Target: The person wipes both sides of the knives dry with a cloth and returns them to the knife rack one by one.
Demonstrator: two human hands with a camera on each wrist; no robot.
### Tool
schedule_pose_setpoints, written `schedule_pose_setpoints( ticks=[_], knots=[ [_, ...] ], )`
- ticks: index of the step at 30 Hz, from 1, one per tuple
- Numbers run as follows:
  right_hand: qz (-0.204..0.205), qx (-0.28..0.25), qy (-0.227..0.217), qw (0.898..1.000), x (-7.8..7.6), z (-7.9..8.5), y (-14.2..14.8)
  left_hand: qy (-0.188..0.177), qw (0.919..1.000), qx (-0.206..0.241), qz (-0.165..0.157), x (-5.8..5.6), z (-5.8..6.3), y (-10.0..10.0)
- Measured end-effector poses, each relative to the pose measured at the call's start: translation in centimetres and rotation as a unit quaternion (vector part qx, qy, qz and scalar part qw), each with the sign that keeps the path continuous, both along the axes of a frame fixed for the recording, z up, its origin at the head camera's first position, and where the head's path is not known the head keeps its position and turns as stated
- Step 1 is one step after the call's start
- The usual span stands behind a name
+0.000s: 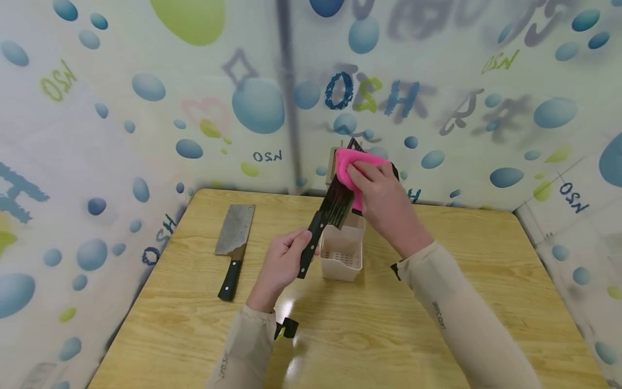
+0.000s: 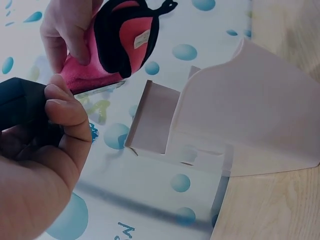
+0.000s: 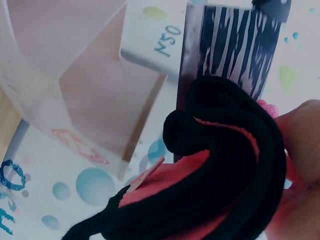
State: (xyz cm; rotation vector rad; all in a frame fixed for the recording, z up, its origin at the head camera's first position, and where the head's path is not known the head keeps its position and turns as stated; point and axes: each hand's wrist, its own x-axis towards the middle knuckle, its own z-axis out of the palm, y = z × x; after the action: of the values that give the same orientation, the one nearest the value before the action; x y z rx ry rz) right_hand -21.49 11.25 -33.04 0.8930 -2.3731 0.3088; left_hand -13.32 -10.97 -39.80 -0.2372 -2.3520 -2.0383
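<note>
A: Hands first?
B: Left hand [image 1: 282, 258], near centre of the head view: fingers and thumb curled round the black handle of a knife [image 1: 334, 205]. Right hand [image 1: 386, 194], right of centre, pinches a pink cloth [image 1: 346, 158] with black edging against the blade.
A: How's the knife sitting?
B: Mid-frame, up off the worktop [image 1: 359, 329] — tilted, handle toward lower left, top end poking out above the cloth. Blade looks streaked dark and pale in the right wrist view.
A: Stuff nearby?
B: Beige holder [image 1: 342, 270], middle of frame, standing on the worktop, small holes inside; fills much of the right side in the left wrist view. Cleaver [image 1: 236, 229] lies flat at left — grey blade up-frame, brownish patch by its black handle, apart from both hands.
A: Backdrop?
B: Whitish wall covering [image 1: 257, 105] across the top, blue and green ovals, some lettering.
</note>
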Motion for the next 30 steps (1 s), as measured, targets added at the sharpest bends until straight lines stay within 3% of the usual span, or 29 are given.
schedule_pose_setpoints(
  ticks=[4, 13, 26, 30],
  knots=[
    [0.006, 0.007, -0.013, 1.000, 1.1, -0.1, -0.5, -0.001, 1.0000, 0.001, 0.005, 0.0, 0.2, -0.1],
    [0.026, 0.012, 0.002, 1.000, 3.1, -0.6, -1.2, -0.011, 0.9999, 0.001, 0.006, 0.1, 0.4, -0.3],
    [0.030, 0.017, -0.009, 0.999, 5.3, -0.9, -1.4, 0.021, 0.9986, -0.001, -0.049, 0.5, 0.9, -0.6],
    [0.030, 0.020, -0.010, 0.999, 6.0, -1.0, -1.5, 0.030, 0.9983, 0.005, -0.050, 0.6, 0.9, -0.5]
  ],
)
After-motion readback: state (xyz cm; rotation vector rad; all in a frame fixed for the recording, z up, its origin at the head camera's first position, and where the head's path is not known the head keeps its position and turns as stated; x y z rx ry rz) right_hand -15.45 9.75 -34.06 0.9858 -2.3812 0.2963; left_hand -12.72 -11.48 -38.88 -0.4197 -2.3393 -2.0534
